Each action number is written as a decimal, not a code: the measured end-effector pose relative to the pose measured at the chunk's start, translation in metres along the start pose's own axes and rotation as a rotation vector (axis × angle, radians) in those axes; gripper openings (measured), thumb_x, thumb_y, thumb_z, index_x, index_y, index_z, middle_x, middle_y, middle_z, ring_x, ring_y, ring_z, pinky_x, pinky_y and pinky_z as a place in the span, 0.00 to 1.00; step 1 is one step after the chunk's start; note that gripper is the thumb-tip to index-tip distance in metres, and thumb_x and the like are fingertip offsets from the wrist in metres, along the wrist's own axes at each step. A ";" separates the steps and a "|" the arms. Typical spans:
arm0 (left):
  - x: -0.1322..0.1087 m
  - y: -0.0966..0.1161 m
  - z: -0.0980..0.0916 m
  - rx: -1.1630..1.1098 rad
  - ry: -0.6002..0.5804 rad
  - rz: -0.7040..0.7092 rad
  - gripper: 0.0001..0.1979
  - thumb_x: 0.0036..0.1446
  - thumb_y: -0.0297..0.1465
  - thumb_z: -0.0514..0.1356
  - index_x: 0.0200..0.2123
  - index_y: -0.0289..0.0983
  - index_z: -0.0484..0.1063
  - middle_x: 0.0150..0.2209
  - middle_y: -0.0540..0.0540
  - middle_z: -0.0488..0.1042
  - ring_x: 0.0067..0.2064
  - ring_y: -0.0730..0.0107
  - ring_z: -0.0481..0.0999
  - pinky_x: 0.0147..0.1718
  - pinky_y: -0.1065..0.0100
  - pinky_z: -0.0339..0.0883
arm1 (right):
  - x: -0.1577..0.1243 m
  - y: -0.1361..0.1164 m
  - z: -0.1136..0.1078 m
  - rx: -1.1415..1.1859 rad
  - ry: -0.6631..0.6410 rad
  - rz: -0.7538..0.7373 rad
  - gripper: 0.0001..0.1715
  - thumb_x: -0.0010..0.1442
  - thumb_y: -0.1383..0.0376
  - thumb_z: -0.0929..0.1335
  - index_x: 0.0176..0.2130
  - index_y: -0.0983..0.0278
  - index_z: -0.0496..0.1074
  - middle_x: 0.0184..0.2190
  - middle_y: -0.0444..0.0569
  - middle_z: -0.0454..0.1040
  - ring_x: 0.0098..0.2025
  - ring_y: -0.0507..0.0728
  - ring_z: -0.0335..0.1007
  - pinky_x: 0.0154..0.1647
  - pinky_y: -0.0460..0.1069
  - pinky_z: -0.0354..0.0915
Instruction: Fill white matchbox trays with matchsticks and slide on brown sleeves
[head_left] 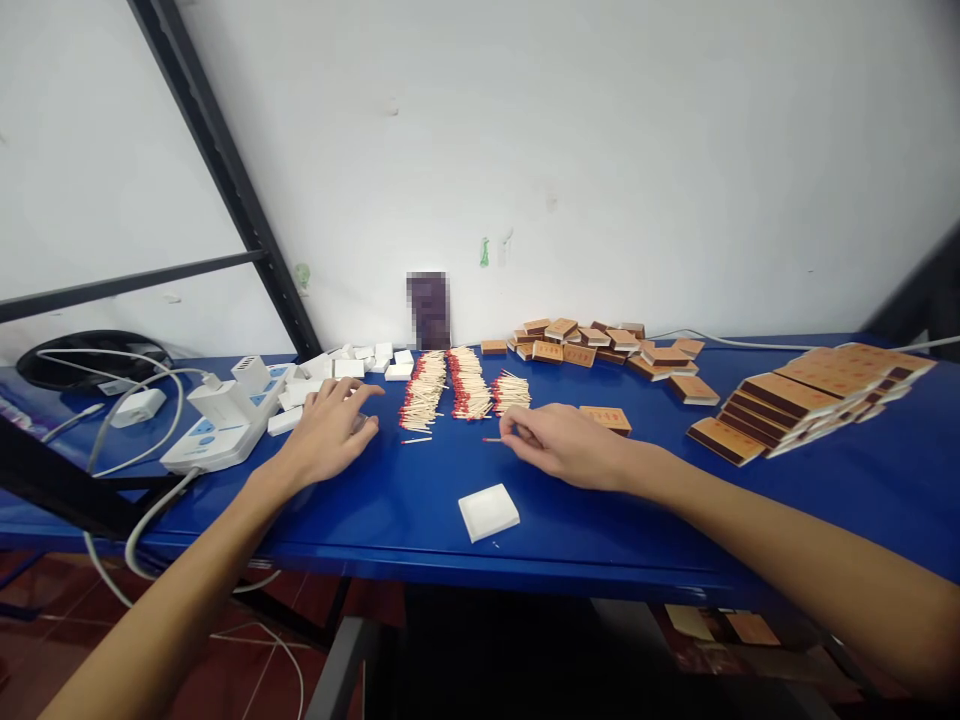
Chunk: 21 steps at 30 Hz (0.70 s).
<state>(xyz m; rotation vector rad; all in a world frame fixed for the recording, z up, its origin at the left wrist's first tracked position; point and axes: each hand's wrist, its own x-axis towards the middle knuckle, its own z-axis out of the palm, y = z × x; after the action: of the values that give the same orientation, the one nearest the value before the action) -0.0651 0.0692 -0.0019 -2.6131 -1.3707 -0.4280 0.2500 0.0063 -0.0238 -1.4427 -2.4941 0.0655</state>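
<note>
Right hand [562, 445] palm-down, fingertip grip on match [492, 439]

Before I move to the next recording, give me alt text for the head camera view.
The person's right hand touches the end of a single red-tipped wooden match on the blue table, beside three heaps of red-tipped matches; the left hand lies flat nearby. A white cardboard tray lies nearer, brown cardboard matchboxes farther back.

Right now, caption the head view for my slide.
Right hand pinches a loose matchstick on the blue table beside rows of matches; left hand rests flat near white boxes.
</note>
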 end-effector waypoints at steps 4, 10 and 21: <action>-0.004 -0.008 0.007 0.033 0.131 0.071 0.17 0.63 0.38 0.52 0.51 0.41 0.70 0.52 0.40 0.68 0.53 0.49 0.66 0.50 0.48 0.58 | -0.009 -0.030 -0.006 0.306 0.005 -0.169 0.05 0.65 0.64 0.62 0.36 0.62 0.66 0.21 0.38 0.63 0.22 0.49 0.56 0.26 0.46 0.51; 0.000 0.012 0.012 -0.091 0.065 0.262 0.11 0.63 0.36 0.54 0.39 0.38 0.75 0.33 0.46 0.71 0.33 0.68 0.70 0.34 0.66 0.61 | -0.017 -0.040 -0.002 0.328 -0.061 -0.249 0.06 0.64 0.62 0.64 0.36 0.62 0.68 0.19 0.36 0.59 0.21 0.49 0.55 0.27 0.46 0.52; 0.005 0.035 0.003 -0.172 -0.251 0.278 0.10 0.65 0.33 0.50 0.35 0.37 0.69 0.32 0.48 0.72 0.32 0.68 0.69 0.32 0.66 0.57 | -0.012 -0.035 0.006 0.316 -0.085 -0.237 0.20 0.57 0.58 0.71 0.47 0.61 0.66 0.41 0.48 0.71 0.42 0.57 0.66 0.43 0.52 0.62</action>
<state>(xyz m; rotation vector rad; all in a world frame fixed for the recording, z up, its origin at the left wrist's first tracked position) -0.0334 0.0541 -0.0036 -3.0275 -1.0463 -0.1905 0.2248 -0.0216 -0.0258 -1.0344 -2.5587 0.4612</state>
